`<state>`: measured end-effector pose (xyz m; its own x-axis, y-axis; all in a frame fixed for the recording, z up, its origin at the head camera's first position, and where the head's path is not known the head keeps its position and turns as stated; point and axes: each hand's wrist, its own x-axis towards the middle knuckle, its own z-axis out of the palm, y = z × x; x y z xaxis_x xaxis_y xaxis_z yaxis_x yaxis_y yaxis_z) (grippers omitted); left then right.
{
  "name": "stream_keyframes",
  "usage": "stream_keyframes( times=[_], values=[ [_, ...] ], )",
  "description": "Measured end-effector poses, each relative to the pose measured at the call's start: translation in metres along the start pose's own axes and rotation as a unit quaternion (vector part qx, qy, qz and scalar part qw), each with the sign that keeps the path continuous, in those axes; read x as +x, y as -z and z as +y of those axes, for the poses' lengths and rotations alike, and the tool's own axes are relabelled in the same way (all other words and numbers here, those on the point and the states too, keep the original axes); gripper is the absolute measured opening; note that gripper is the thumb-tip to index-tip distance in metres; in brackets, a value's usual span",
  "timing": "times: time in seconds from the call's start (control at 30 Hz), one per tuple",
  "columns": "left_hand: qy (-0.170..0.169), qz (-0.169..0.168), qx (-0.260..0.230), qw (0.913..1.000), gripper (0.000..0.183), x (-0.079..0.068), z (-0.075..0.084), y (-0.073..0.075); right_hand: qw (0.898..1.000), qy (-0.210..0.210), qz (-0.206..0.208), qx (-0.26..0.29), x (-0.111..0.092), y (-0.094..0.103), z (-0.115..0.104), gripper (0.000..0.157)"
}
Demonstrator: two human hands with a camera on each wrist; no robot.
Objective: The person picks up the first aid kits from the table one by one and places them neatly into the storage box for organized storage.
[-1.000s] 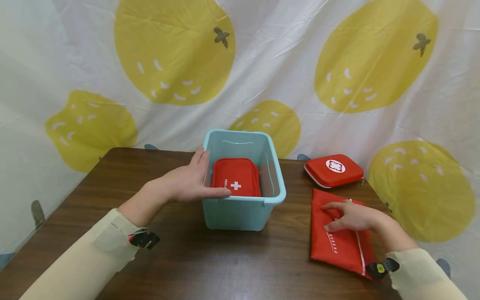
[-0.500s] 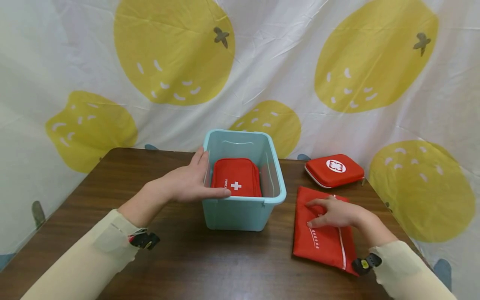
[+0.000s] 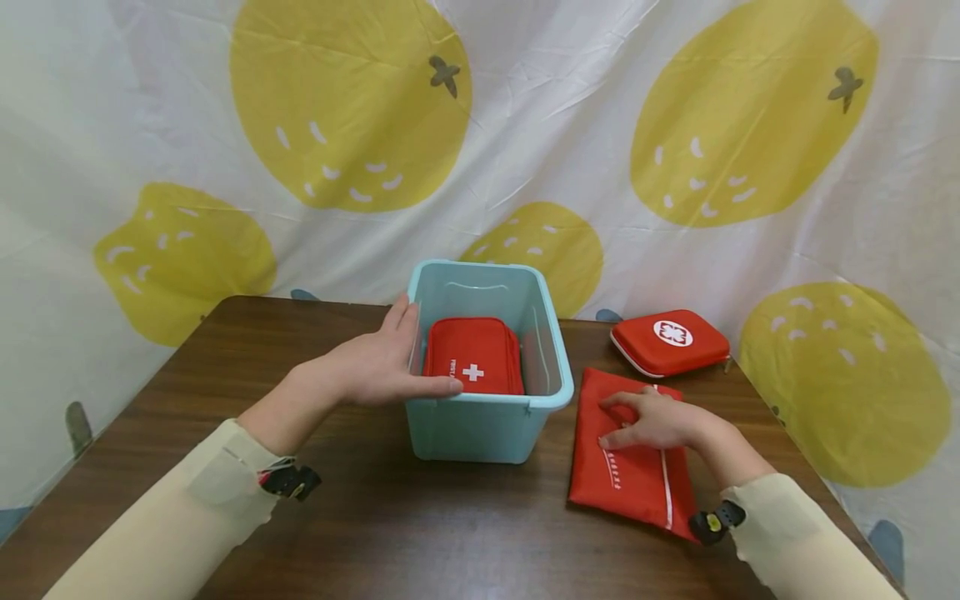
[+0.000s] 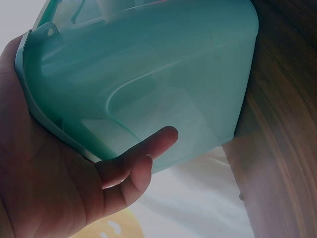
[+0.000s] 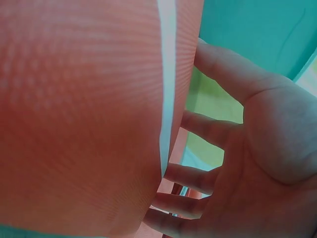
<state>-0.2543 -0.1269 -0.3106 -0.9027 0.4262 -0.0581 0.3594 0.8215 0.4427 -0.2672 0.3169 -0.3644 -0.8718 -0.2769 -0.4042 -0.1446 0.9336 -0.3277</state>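
A light-blue plastic storage bin stands upright mid-table, with a red first-aid pouch inside, bearing a white cross. My left hand holds the bin at its near left corner, thumb over the front rim. In the left wrist view, two fingers lie along the bin's outer wall. To the right, a flat red fabric pouch with a white strip and white print lies on the table. My right hand rests on it with fingers spread; the right wrist view shows the fingertips touching its surface.
Behind the flat pouch sits a red zipped hard case with a white round emblem, near the table's far right corner. A white curtain printed with yellow fruit hangs behind the dark wooden table.
The flat red pouch has slid left across the table under my right hand, closer to the bin. My left hand and the bin have stayed in place.
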Motion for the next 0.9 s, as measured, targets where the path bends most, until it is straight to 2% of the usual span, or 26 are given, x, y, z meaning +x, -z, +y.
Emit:
stream_keyframes(
  times=[0.33, 0.53, 0.7, 0.9],
  values=[
    [0.001, -0.002, 0.002, 1.0000, 0.140, -0.001, 0.001, 0.000, 1.000, -0.002, 0.011, 0.003, 0.002, 0.001, 0.000, 0.084],
    [-0.006, 0.001, 0.000, 1.0000, 0.139, -0.001, 0.001, 0.000, 0.998, -0.008, 0.062, 0.029, 0.004, 0.010, 0.011, 0.091],
    [-0.006, 0.002, -0.002, 1.0000, 0.139, -0.001, 0.001, 0.001, 0.994, -0.036, 0.100, 0.027, 0.006, 0.019, 0.029, 0.087],
    [0.003, -0.001, -0.008, 1.0000, 0.141, -0.001, 0.002, 0.000, 0.991, -0.071, 0.105, 0.049, 0.009, 0.021, 0.044, 0.084]
  ],
)
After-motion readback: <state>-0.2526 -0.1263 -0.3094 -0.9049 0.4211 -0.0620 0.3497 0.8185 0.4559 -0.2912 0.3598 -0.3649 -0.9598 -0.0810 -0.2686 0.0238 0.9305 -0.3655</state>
